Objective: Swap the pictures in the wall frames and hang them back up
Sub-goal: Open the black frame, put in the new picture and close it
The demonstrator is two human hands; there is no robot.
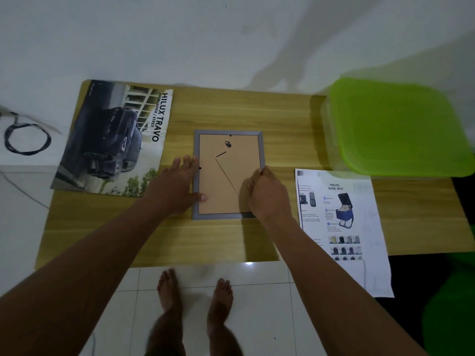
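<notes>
I've got the picture frame [226, 176] face down mid-table [231, 109], backing board up. My left hand [177, 186] lies flat, fingers straight, pressing on its left rail. My right hand [264, 194] is curled at the right rail, fingers pinching the edge. There's a truck brochure [113, 140] to the left and a shoe-bag sheet [339, 222] to the right.

Frame [226, 176] back-up on table [231, 109]. Left of frame, truck brochure [113, 140]; farther left, coiled cable [27, 138]. Right of frame, shoe-bag sheet [339, 222]; behind-right, lidded box [395, 127].
</notes>
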